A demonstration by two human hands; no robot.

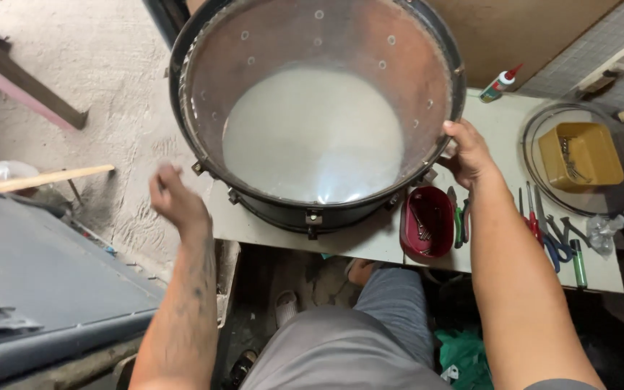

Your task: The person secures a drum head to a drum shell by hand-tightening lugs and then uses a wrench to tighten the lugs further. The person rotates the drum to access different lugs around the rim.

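Right hand [469,153] clamped on the rim of the drum [317,108] at its right side, fingers wrapped over the edge. Left hand [175,198] off the drum, in the air just left of its lower-left edge, blurred; can't tell if fingers are apart or together, holds nothing visible.

Drum: large, black shell, clear head with a whitish centre patch, metal lugs along the lower rim. Sits on the worktop [500,123], overhanging its left end, tilted toward the camera.

Just below the right hand: dark red tray [427,222] with small metal parts. Beside it, pliers and screwdrivers [536,220] laid out, plus scissors. Further right: yellow tub [579,154] inside a hoop. Glue bottle [500,84] with red tip at the worktop's far edge. Wooden stick [45,178] on the floor, left.
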